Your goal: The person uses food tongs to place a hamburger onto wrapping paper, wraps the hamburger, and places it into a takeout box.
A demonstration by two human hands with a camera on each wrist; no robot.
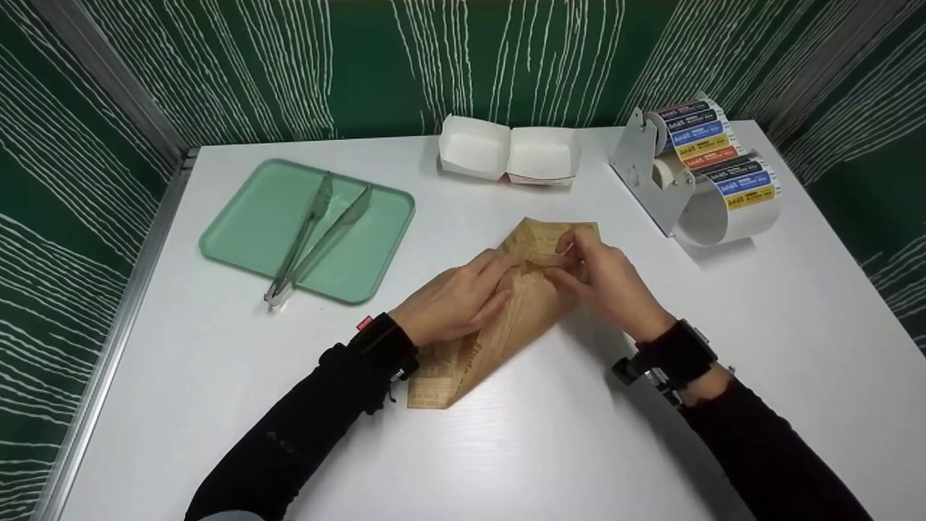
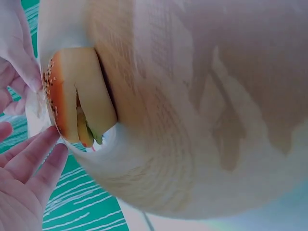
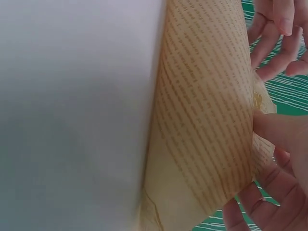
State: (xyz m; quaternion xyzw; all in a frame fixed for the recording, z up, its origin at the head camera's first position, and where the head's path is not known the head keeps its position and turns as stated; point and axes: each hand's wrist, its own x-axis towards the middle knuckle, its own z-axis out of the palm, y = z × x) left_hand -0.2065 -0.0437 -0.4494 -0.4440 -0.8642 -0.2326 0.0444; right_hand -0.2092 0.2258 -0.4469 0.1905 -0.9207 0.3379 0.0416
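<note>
A brown wrapping paper (image 1: 528, 311) with newspaper print lies folded over on the table under both hands. Inside its rolled opening, the left wrist view shows a sesame-topped sandwich (image 2: 79, 96) with a thin filling; the head view hides it. My left hand (image 1: 463, 293) rests on the paper with extended fingers, and its fingertips (image 2: 50, 139) touch the paper's edge beside the sandwich. On the other side my right hand (image 1: 600, 278) pinches the upper part of the paper, its thumb (image 3: 274, 127) on one face and fingers behind.
A green tray (image 1: 239, 231) with metal tongs (image 1: 318, 253) across it lies at left. At the back stands an opened white box (image 1: 474, 148). A label dispenser (image 1: 651, 177) with a roll of coloured labels (image 1: 745, 189) occupies the back right of the white table (image 1: 535, 449).
</note>
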